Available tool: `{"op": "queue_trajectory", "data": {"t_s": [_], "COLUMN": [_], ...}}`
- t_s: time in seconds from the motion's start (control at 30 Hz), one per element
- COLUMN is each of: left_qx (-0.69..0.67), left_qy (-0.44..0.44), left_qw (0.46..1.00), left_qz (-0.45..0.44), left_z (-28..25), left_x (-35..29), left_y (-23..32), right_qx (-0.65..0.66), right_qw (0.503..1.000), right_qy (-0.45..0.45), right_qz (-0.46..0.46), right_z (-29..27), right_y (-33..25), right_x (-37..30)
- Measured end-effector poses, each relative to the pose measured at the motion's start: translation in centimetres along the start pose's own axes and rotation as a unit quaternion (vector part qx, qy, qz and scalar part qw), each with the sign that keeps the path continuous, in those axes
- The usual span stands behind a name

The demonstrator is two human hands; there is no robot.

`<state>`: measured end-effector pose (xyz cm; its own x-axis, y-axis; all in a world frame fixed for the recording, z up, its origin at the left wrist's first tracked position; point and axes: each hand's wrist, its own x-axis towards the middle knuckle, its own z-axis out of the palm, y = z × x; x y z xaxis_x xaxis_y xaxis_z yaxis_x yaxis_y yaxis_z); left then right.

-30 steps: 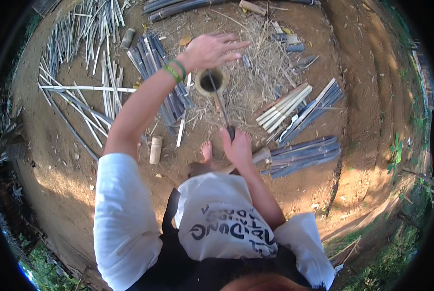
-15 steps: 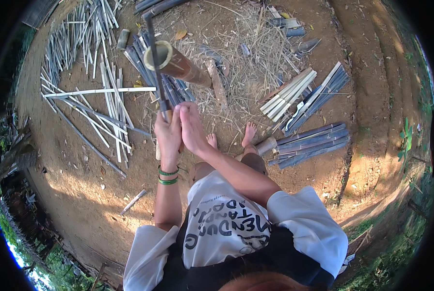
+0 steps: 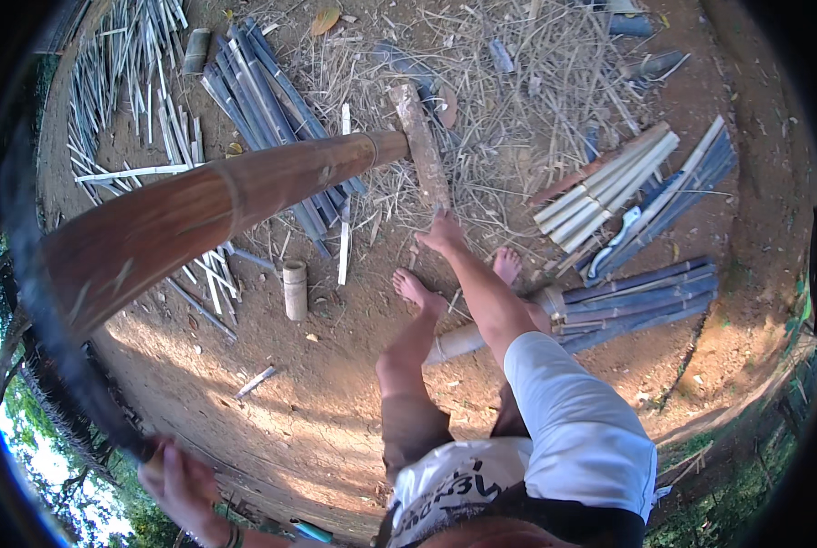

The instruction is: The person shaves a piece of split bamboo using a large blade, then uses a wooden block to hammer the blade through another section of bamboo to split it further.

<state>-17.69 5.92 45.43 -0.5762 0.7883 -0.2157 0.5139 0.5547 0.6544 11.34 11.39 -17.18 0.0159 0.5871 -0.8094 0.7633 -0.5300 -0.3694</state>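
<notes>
Right hand goes to a wooden stick [image 3: 422, 151] as a knife [image 3: 72, 370] stays at a leaning bamboo tube [image 3: 271, 178].
Half a second ago both hands met at the handle; now the left hand [image 3: 180, 486] alone wraps it, freeing the right hand [image 3: 442, 234] to reach the stick's near end. Whether that second grip has closed, I cannot tell from here. Brown and streaked, with ringed joints, the tube tilts left, its foot beside the stick at the edge of the straw [image 3: 490, 110] on the ground [image 3: 326, 374]; the blurred, dark blade crosses its upper end.
</notes>
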Motion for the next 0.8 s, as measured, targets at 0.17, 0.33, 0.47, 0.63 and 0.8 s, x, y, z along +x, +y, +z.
{"op": "queue_trajectory", "data": {"t_s": [0.17,0.33,0.47,0.63,0.8], "left_qx": [-0.044,-0.005,-0.017,-0.029,-0.074], "left_qy": [-0.005,0.015,0.004,-0.01,-0.059], "left_qw": [0.997,0.997,0.997,0.995,0.987], "left_qz": [-0.062,-0.077,-0.078,-0.09,-0.127], "left_z": [0.6,1.7,1.0,-1.0,1.9], "left_x": [1.4,2.7,2.3,-0.4,-1.5], "left_y": [-0.9,-1.1,-1.1,-0.7,1.3], "right_qx": [0.065,0.138,0.138,0.286,0.225], "right_qw": [0.985,0.962,0.973,0.958,0.967], "right_qy": [0.159,0.194,0.175,-0.015,0.089], "right_qz": [0.027,0.136,0.061,0.028,-0.081], "right_z": [3.8,4.2,-0.1,-12.1,-21.5], "right_y": [0.9,-0.4,1.2,0.4,3.6], "right_x": [12.3,15.9,14.1,3.4,-17.7]}}
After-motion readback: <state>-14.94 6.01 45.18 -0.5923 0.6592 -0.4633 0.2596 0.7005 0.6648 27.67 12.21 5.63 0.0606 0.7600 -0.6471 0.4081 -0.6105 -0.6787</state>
